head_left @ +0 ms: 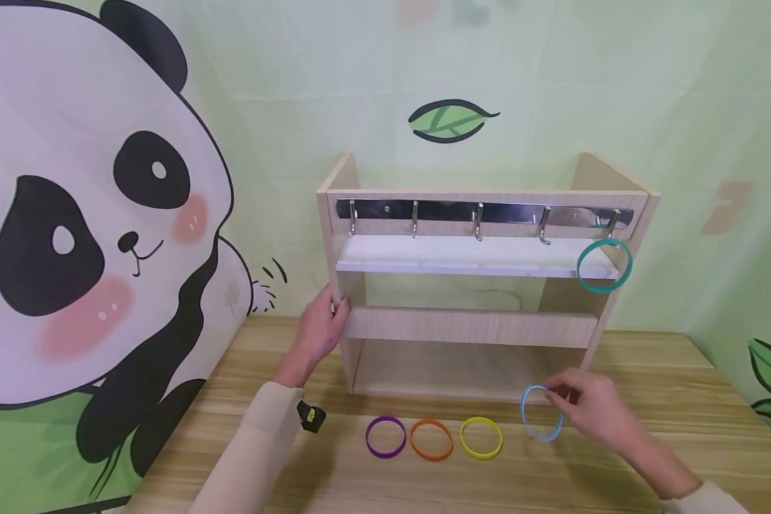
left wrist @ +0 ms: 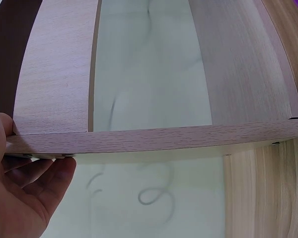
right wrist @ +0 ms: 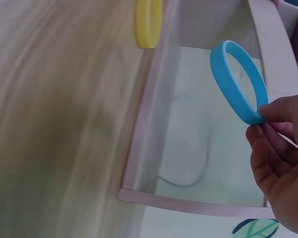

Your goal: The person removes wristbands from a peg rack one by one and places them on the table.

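At the head view's 4 o'clock, the nearly closed right hand (head_left: 594,407) pinches the blue band (right wrist: 227,87) (the left hand (head_left: 320,327) grips the rack (head_left: 475,326)), so loosening could drop it.

Tilted blue ring (right wrist: 233,90) near wooden rack (head_left: 469,327)

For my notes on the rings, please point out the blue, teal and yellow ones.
Blue ring (right wrist: 230,89), right wrist view: outer face of its band.
Teal ring (head_left: 602,289), head view: bottom of its band.
Yellow ring (head_left: 484,455), head view: bottom of its band.
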A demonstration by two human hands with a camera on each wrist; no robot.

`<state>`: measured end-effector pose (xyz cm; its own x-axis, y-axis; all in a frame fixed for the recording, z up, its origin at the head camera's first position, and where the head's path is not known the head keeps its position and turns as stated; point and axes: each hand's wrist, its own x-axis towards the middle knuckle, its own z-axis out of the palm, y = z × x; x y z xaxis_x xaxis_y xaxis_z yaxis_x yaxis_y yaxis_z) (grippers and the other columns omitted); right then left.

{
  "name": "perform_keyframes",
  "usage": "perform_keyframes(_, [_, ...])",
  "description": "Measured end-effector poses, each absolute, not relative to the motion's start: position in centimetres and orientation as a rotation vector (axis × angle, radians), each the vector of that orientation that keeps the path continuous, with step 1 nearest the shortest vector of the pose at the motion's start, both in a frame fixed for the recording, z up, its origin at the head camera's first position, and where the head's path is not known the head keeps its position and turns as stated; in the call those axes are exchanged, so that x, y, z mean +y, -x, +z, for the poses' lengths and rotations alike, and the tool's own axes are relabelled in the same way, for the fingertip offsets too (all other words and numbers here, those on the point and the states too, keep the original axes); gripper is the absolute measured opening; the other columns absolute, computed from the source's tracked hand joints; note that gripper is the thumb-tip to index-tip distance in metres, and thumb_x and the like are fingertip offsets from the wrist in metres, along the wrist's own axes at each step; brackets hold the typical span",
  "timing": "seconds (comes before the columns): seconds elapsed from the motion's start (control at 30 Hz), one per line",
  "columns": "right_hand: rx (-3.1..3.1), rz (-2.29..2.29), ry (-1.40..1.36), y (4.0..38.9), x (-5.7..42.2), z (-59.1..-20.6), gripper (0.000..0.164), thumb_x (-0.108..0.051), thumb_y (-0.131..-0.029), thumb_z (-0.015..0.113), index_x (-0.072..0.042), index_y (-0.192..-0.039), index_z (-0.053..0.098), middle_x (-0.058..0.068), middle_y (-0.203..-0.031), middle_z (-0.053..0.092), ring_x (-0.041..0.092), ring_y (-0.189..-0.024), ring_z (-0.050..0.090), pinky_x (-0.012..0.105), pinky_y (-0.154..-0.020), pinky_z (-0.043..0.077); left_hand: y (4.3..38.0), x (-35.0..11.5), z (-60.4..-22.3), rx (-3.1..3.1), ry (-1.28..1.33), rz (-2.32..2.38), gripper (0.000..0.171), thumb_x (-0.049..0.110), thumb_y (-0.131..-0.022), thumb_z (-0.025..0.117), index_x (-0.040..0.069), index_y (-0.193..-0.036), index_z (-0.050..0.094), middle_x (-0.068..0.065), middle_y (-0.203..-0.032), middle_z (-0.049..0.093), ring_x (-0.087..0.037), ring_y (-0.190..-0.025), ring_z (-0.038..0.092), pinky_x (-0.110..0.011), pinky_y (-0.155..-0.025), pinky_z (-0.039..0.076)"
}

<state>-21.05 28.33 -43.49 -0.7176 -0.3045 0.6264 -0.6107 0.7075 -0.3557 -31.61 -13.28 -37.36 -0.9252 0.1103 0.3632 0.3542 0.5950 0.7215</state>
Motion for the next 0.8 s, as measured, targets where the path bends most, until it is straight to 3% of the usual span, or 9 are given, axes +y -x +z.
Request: perform_keyframes(0.8, [-2.622, 0.816, -0.801, 22.0, 29.0, -47.3, 0.015, 0.006, -0.073, 0.072, -0.008, -0.079, 0.068, -0.011, -0.071, 0.061, -0.002, -0.062, 0.052, 0.02, -0.052, 0.049, 31.6, -13.3, -37.4, -2.538, 0.385, -1.235, 0.042, 0.029, -0.1, 0.04, 0.013, -0.139, 0.041, -0.014, -0.134, 0.05, -0.03, -0.114, 0.054, -0.048, -0.085, 0.051])
